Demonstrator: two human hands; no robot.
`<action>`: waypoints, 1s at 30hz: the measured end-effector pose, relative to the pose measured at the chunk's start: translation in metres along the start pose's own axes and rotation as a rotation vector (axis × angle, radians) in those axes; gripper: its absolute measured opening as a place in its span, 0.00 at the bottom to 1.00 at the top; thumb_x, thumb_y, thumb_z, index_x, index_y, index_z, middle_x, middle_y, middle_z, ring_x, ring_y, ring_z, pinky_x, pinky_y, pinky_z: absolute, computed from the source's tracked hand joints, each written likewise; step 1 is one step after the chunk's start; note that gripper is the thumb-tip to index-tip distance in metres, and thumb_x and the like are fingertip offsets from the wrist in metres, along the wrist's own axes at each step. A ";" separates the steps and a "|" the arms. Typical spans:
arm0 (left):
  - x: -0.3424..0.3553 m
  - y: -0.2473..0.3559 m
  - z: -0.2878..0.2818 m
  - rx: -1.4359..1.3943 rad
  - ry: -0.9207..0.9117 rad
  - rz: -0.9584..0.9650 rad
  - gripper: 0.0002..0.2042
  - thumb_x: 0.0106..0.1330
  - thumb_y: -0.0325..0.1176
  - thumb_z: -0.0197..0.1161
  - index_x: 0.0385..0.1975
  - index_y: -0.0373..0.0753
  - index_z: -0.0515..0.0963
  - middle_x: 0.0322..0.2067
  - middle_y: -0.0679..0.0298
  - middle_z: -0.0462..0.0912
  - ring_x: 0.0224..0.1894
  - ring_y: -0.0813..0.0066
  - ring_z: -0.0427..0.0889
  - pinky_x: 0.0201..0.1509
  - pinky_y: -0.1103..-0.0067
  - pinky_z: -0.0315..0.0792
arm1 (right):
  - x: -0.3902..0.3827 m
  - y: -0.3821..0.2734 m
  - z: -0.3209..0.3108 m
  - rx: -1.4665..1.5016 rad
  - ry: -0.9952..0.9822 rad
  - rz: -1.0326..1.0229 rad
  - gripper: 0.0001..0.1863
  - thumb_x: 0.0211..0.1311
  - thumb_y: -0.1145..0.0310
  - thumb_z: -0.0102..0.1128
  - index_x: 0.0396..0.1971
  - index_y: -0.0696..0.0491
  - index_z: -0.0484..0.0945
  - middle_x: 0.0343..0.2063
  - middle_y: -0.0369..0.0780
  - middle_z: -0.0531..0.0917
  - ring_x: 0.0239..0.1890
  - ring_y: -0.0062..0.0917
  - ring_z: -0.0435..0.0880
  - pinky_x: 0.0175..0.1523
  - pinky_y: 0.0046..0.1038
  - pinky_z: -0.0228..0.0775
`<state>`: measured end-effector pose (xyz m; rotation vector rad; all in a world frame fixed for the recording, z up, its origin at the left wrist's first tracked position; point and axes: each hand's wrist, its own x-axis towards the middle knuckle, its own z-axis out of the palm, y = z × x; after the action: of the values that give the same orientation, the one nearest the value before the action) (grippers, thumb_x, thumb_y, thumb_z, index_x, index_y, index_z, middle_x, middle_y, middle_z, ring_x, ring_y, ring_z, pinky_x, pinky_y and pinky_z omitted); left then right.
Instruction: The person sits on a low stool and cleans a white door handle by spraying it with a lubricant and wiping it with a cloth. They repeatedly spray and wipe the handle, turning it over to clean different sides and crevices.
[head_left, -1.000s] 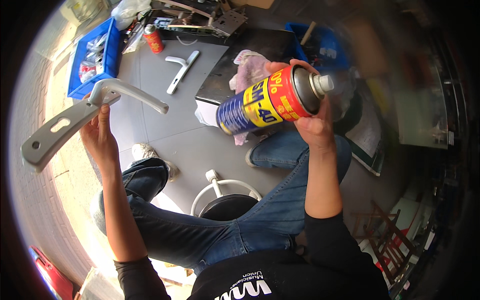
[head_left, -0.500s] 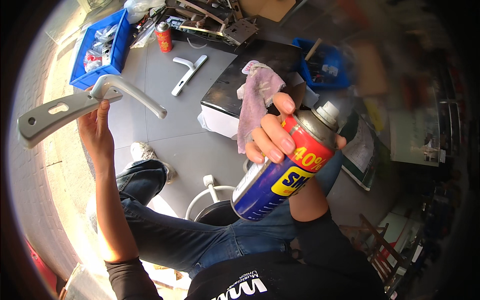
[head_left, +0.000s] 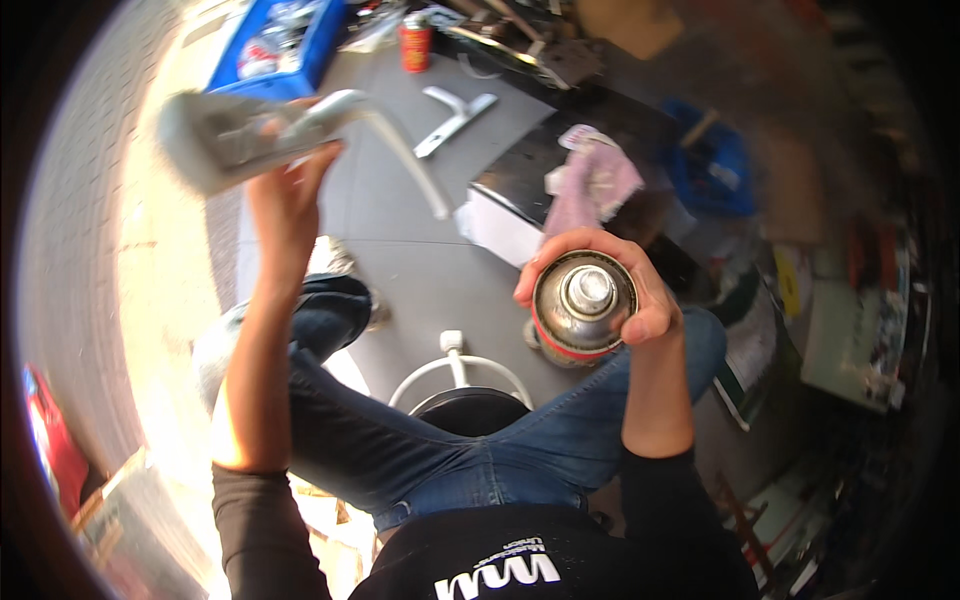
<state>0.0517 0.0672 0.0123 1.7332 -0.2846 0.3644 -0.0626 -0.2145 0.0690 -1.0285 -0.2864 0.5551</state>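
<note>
My left hand (head_left: 285,215) is raised at the left, closed on a silvery door handle (head_left: 215,150) with a long backplate. The plate is smeared by motion, and its lever slants down to the right. In front of my right knee, my right hand (head_left: 655,300) wraps round a spray can (head_left: 583,315). The can's metal top and pale nozzle face up toward me, so most of its body is hidden. Another door handle (head_left: 458,122) lies on the grey floor, farther off. A pinkish cloth (head_left: 595,190) drapes over a black-topped box (head_left: 515,165) beyond the can.
A blue crate (head_left: 262,88) of bagged parts stands at the far left, with a red can (head_left: 415,45) to its right. Metal parts (head_left: 565,60) lie at the back. A blue bin (head_left: 735,195) sits right of the box. Between my legs is a white-framed stool (head_left: 455,372).
My right hand has tipped the spray can from lying slanted, side showing, to top facing me. The whole view has shifted, with the scene now farther right. Both hands keep their holds.
</note>
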 end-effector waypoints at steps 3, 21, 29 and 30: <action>0.006 0.002 0.002 0.268 -0.035 0.212 0.19 0.54 0.24 0.65 0.47 0.37 0.72 0.46 0.57 0.76 0.42 0.68 0.79 0.47 0.78 0.73 | 0.010 0.027 0.003 -0.117 0.160 0.091 0.37 0.35 0.54 0.62 0.48 0.59 0.66 0.39 0.45 0.78 0.41 0.24 0.78 0.48 0.24 0.71; -0.038 0.027 0.054 0.155 -0.205 -0.277 0.21 0.55 0.39 0.65 0.43 0.36 0.68 0.38 0.58 0.76 0.18 0.76 0.76 0.19 0.80 0.67 | 0.045 0.038 -0.044 0.445 -0.084 -0.238 0.51 0.41 0.25 0.46 0.46 0.63 0.67 0.32 0.51 0.78 0.39 0.38 0.80 0.44 0.33 0.76; -0.059 0.008 0.106 -0.306 -0.194 -0.818 0.20 0.65 0.41 0.54 0.48 0.34 0.58 0.41 0.51 0.71 0.29 0.66 0.81 0.24 0.76 0.76 | 0.065 0.015 -0.031 0.116 0.019 -0.441 0.47 0.50 0.28 0.40 0.41 0.65 0.70 0.34 0.53 0.79 0.38 0.37 0.81 0.44 0.35 0.76; -0.060 0.005 0.112 -0.239 -0.224 -0.799 0.20 0.66 0.42 0.54 0.48 0.35 0.58 0.41 0.52 0.71 0.30 0.68 0.80 0.26 0.75 0.76 | 0.066 0.012 -0.031 0.071 0.023 -0.448 0.47 0.51 0.28 0.37 0.41 0.65 0.70 0.33 0.54 0.79 0.38 0.38 0.81 0.45 0.36 0.74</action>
<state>0.0045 -0.0447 -0.0264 1.5101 0.2086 -0.4314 0.0030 -0.1950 0.0412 -0.8657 -0.4590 0.1474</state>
